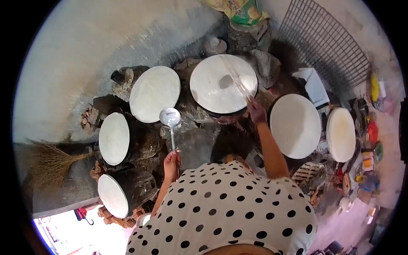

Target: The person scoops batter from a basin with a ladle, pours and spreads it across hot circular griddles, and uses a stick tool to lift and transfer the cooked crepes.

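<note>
My left hand [172,163] is closed round the handle of a metal ladle [170,117], whose bowl has whitish wet residue on it. The bowl is raised near the right edge of a white-coated round pan [155,94]. Up and to the right, my right hand [257,112] grips a long, thin, pale stick [240,84], blurred by motion. The stick reaches across the central round griddle [204,87], whose top is covered with white batter. A greyish patch [225,81] shows on that surface beside the stick.
More white-topped round pans curve round me: two at left [114,139] [112,196], one at right [295,126]. Beyond that lies a stack of pale round sheets [341,135]. A straw broom [59,161] is far left; a wire rack [325,44] leans at the back right.
</note>
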`<state>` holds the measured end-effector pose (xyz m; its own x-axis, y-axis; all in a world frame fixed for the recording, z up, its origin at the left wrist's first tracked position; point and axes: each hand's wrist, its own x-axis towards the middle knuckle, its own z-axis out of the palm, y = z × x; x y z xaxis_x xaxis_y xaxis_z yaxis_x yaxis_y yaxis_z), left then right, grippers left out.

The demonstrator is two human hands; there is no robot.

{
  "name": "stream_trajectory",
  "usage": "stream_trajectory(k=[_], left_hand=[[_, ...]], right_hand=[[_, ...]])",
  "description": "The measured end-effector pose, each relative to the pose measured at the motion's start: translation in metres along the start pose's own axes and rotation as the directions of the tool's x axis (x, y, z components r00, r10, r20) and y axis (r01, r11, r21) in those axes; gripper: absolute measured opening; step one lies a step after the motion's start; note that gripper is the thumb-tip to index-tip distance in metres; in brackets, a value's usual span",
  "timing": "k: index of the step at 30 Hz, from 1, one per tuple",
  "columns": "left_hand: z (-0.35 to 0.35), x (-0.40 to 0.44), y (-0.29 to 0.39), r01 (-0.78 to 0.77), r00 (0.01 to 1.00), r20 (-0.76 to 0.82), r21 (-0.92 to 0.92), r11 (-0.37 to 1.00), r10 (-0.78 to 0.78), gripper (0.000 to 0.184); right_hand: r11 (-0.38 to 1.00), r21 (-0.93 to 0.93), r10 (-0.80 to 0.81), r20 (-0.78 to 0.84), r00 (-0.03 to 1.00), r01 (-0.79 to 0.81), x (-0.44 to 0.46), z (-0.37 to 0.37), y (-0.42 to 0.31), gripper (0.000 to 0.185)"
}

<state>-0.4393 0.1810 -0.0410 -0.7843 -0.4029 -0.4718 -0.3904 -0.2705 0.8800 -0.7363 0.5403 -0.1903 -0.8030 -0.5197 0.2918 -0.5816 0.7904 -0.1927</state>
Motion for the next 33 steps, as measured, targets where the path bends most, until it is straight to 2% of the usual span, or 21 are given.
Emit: stream_trajectory(k=[2,3,5,6,7,8,10,11,13,14,16,17,18,19,20,22,24,28,29,31,33], left_hand=[[0.002,0.001,0.005,0.037,0.998,0.05,-0.047,0.998,-0.035,0.023],[0.002,-0.001,0.007,0.092,0.991,0.104,-0.081,0.992,-0.083,0.022],[0.0,0.0,0.006,0.155,0.965,0.236,-0.14,0.978,-0.119,0.026],[-0.001,0.0,0.005,0.157,0.966,0.229,-0.138,0.978,-0.123,0.026],[0.003,-0.001,0.013,0.205,0.953,0.248,-0.1,0.974,-0.175,0.028],[0.005,-0.001,0.017,0.25,0.936,0.271,-0.06,0.967,-0.225,0.029],[0.005,0.002,0.016,0.231,0.932,0.286,0.0,0.973,-0.222,0.032],[0.005,0.001,0.016,0.216,0.932,0.298,0.0,0.976,-0.206,0.033],[-0.001,-0.001,0.005,0.208,0.934,0.303,-0.02,0.978,-0.192,0.033],[-0.001,-0.002,0.001,0.214,0.933,0.301,-0.025,0.976,-0.197,0.033],[-0.002,-0.002,-0.004,0.187,0.937,0.313,-0.063,0.98,-0.159,0.032],[-0.002,-0.002,-0.007,0.198,0.936,0.314,-0.089,0.976,-0.161,0.032],[-0.004,-0.002,-0.009,0.201,0.936,0.311,-0.089,0.975,-0.165,0.032],[-0.005,-0.001,-0.01,0.25,0.931,0.301,-0.111,0.962,-0.207,0.031],[-0.003,0.001,-0.009,0.293,0.923,0.297,-0.131,0.947,-0.244,0.03],[-0.001,-0.001,-0.002,0.258,0.927,0.301,-0.083,0.962,-0.223,0.03],[0.001,-0.002,-0.001,0.23,0.938,0.28,-0.059,0.971,-0.205,0.029],[0.0,-0.003,-0.007,0.219,0.941,0.295,-0.155,0.963,-0.167,0.029],[-0.001,-0.003,-0.009,0.22,0.936,0.306,-0.129,0.967,-0.172,0.03],[0.005,0.001,-0.005,0.21,0.941,0.283,-0.058,0.976,-0.186,0.031],[0.019,-0.005,0.017,0.231,0.935,0.261,0.061,0.971,-0.239,0.031]], right_hand=[[0.777,0.232,0.571,0.13,0.811,-0.585,-0.029,0.0,-0.028,0.041],[0.778,0.235,0.569,0.129,0.812,-0.583,-0.031,0.008,-0.041,0.041],[0.886,-0.329,0.384,0.127,0.915,-0.326,-0.028,0.028,-0.075,0.036],[0.889,-0.324,0.382,0.133,0.915,-0.324,-0.02,0.031,-0.08,0.036],[0.882,0.02,0.454,0.226,0.862,-0.47,-0.005,0.022,-0.085,0.038],[0.733,0.343,0.488,0.335,0.806,-0.587,0.007,0.0,-0.093,0.041],[0.8,0.111,0.455,0.529,0.716,-0.59,0.014,-0.068,-0.094,0.043],[0.783,0.196,0.482,0.41,0.774,-0.591,-0.01,-0.024,-0.061,0.048],[0.879,-0.155,0.476,0.347,0.808,-0.451,-0.034,0.0,-0.041,0.054],[0.88,-0.159,0.474,0.353,0.807,-0.447,-0.044,0.009,-0.046,0.054],[0.768,-0.544,0.473,0.128,0.872,-0.337,-0.056,0.03,-0.068,0.052],[0.77,-0.543,0.471,0.132,0.872,-0.334,-0.045,0.026,-0.079,0.052],[0.891,-0.151,0.449,0.148,0.881,-0.429,-0.029,0.021,-0.088,0.051],[0.848,0.267,0.431,0.154,0.889,-0.457,-0.019,0.011,-0.092,0.049],[0.845,0.266,0.438,0.151,0.886,-0.463,-0.016,0.0,-0.087,0.049],[0.623,0.448,0.561,0.316,0.765,-0.641,-0.01,-0.024,-0.064,0.052],[0.881,0.13,0.432,0.174,0.885,-0.455,-0.021,0.025,-0.023,0.052],[0.825,0.173,0.456,0.36,0.814,-0.538,-0.048,0.032,-0.027,0.047],[0.904,0.207,0.331,0.213,0.919,-0.374,-0.051,0.012,-0.038,0.048],[0.958,0.216,0.181,0.051,0.982,-0.188,-0.035,0.009,-0.029,0.049],[0.887,0.359,0.321,-0.028,0.947,-0.29,-0.026,0.045,0.004,0.051]])
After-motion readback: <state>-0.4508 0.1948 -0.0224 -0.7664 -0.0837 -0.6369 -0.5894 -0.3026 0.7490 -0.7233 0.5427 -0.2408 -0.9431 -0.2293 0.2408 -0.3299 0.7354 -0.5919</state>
